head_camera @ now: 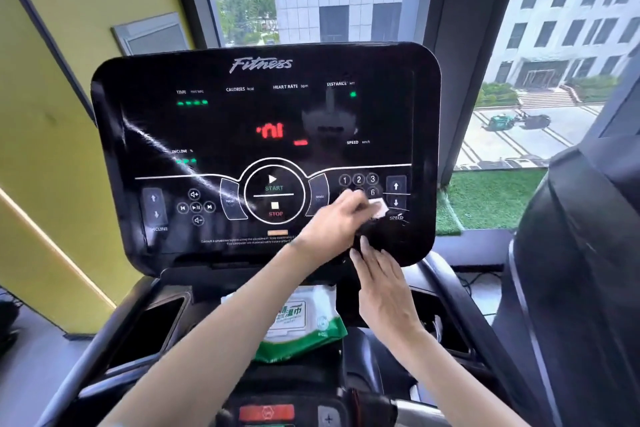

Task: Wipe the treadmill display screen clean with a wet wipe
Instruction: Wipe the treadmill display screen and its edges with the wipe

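Head view, task thing: the wet wipe [380, 209] is a small white fold at the lower right of the display screen [263, 135], pressed flat just below the number keys [358, 179].
Head view, progress: wiping looks underway in the lower-right corner, where faint smears show. Streaks at the screen's left suggest that side is left, though they may be glare.
Head view, left hand [337, 222]: the arm crosses up from lower left, with fingers curled and clamped on the wipe.
Head view, right hand [382, 282]: fingers are straight and together, tips touching the screen's bottom edge, holding nothing.
Head view, nearby: a pack of wipes [304, 317] lies below the screen, lower centre.
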Motion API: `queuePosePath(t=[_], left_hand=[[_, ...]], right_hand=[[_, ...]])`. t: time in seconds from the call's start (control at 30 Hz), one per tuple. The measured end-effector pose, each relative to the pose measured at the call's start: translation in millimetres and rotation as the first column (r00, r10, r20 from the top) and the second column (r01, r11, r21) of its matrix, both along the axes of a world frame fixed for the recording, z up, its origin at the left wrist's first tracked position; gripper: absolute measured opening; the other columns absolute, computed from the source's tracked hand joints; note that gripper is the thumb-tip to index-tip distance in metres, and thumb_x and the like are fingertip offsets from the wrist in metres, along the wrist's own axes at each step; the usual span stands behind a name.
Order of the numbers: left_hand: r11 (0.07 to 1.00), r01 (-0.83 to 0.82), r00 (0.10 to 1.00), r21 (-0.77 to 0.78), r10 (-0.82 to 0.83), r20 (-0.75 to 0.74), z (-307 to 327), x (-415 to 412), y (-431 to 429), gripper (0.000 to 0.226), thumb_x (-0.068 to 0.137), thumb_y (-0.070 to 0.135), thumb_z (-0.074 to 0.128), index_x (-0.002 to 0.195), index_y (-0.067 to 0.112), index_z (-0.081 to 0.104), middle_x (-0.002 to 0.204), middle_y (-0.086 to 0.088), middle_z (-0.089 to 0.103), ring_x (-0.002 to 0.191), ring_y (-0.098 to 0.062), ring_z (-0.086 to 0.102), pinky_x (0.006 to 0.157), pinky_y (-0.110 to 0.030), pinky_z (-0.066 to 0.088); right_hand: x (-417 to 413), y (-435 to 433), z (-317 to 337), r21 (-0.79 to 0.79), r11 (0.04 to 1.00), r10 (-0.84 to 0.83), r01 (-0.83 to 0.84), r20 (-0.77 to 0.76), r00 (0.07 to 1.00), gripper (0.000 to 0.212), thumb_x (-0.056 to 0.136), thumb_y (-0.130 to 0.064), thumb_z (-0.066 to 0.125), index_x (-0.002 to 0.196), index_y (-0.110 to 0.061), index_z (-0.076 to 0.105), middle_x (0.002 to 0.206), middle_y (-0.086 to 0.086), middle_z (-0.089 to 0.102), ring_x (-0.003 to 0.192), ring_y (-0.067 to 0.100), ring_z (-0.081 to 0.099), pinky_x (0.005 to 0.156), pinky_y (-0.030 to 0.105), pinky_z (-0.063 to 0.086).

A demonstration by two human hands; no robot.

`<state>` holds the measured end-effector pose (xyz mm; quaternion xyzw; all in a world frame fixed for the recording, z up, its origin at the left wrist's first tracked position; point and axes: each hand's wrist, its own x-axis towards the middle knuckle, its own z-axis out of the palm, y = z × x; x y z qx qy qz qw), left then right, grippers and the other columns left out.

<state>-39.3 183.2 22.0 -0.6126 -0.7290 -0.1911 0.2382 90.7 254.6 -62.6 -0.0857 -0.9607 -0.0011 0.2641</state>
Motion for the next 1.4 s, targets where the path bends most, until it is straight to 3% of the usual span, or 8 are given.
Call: queuePosePath(t=[0.17, 0.37, 0.53, 0.7, 0.9, 1.07, 1.27, 1.4], left_hand=[[0.786, -0.406, 0.894, 0.466, 0.238, 0.379, 30, -28, -2, 0.040, 0.081, -0.011, 0.054, 0.113, 0.010, 0.065, 0.094, -0.008, 0.050, 0.081, -0.021, 0.051, 0.066, -0.032, 0.050], [0.994, 0.071, 0.997, -0.080, -0.073, -0.026, -3, -9, -5, 0.057, 0.065, -0.013, 0.060, 0.118, 0.010, 0.058, 0.099, 0.000, 0.037, 0.089, -0.020, 0.040, 0.053, -0.037, 0.053], [0.865, -0.331, 0.910, 0.377, 0.186, 0.371, 45, -19, 17, 0.054, 0.071, -0.019, 0.050, 0.116, 0.008, 0.062, 0.095, -0.010, 0.050, 0.087, -0.024, 0.047, 0.070, -0.026, 0.047], [0.951, 0.156, 0.913, -0.268, -0.242, -0.329, 9, -12, 4, 0.040, 0.072, -0.001, 0.053, 0.108, 0.013, 0.063, 0.092, -0.003, 0.055, 0.085, -0.017, 0.037, 0.055, -0.025, 0.047], [0.995, -0.049, 0.999, 0.088, 0.047, 0.027, 50, -29, 21, 0.060, 0.058, -0.019, 0.057, 0.112, 0.007, 0.059, 0.097, -0.002, 0.038, 0.084, -0.021, 0.037, 0.049, -0.030, 0.046], [0.807, 0.242, 0.774, -0.538, -0.495, -0.395, 27, -26, 5, 0.035, 0.081, 0.002, 0.054, 0.114, 0.012, 0.060, 0.097, -0.002, 0.052, 0.085, -0.020, 0.045, 0.064, -0.030, 0.052], [0.978, 0.117, 0.943, -0.173, -0.164, -0.289, 47, -30, 35, 0.045, 0.071, -0.002, 0.036, 0.106, 0.008, 0.062, 0.094, -0.009, 0.058, 0.084, -0.021, 0.038, 0.056, -0.031, 0.047], [0.792, 0.176, 0.704, -0.585, -0.516, -0.487, 19, -13, 19, 0.038, 0.085, 0.010, 0.033, 0.111, 0.016, 0.060, 0.105, 0.002, 0.055, 0.093, -0.018, 0.048, 0.074, -0.024, 0.048]], right_hand=[[0, -5, -5, 0.003, 1.000, -0.002, 0.002, -0.010, 1.000, 0.060, 0.067, -0.001, 0.042, 0.127, 0.002, 0.047, 0.137, 0.025, 0.045, 0.117, 0.033, 0.041, 0.107, 0.043, 0.025], [1, -4, 1, 0.028, 1.000, -0.012, 0.009, 0.111, 0.994, 0.080, 0.058, -0.006, 0.067, 0.133, 0.001, 0.040, 0.141, 0.025, 0.039, 0.122, 0.034, 0.043, 0.107, 0.044, 0.023], [2, -6, 2, 0.042, 0.999, -0.025, 0.019, 0.135, 0.991, 0.080, 0.061, -0.009, 0.061, 0.136, -0.001, 0.034, 0.143, 0.024, 0.037, 0.123, 0.035, 0.043, 0.105, 0.044, 0.024], [3, -1, -1, 0.068, 0.998, -0.009, 0.000, 0.134, 0.991, 0.080, 0.065, -0.003, 0.055, 0.140, -0.001, 0.027, 0.144, 0.023, 0.035, 0.132, 0.033, 0.038, 0.108, 0.043, 0.021], [3, -12, 2, -0.016, 0.994, -0.110, 0.110, -0.018, 0.994, 0.078, 0.061, 0.010, 0.054, 0.137, -0.008, 0.044, 0.130, 0.028, 0.044, 0.125, 0.039, 0.040, 0.102, 0.044, 0.041], [11, -21, 1, -0.018, 0.984, -0.177, 0.178, 0.008, 0.984, 0.082, 0.054, 0.002, 0.070, 0.133, -0.004, 0.049, 0.118, 0.023, 0.055, 0.112, 0.039, 0.054, 0.099, 0.046, 0.043], [13, -11, -4, -0.016, 0.990, -0.141, 0.140, -0.065, 0.988, 0.051, 0.073, 0.003, 0.042, 0.123, 0.007, 0.055, 0.117, 0.020, 0.061, 0.115, 0.035, 0.055, 0.103, 0.040, 0.041], [15, -9, -4, -0.035, 0.994, -0.110, 0.108, -0.069, 0.992, 0.054, 0.069, 0.005, 0.047, 0.122, 0.008, 0.055, 0.118, 0.021, 0.059, 0.116, 0.036, 0.054, 0.107, 0.037, 0.034]])
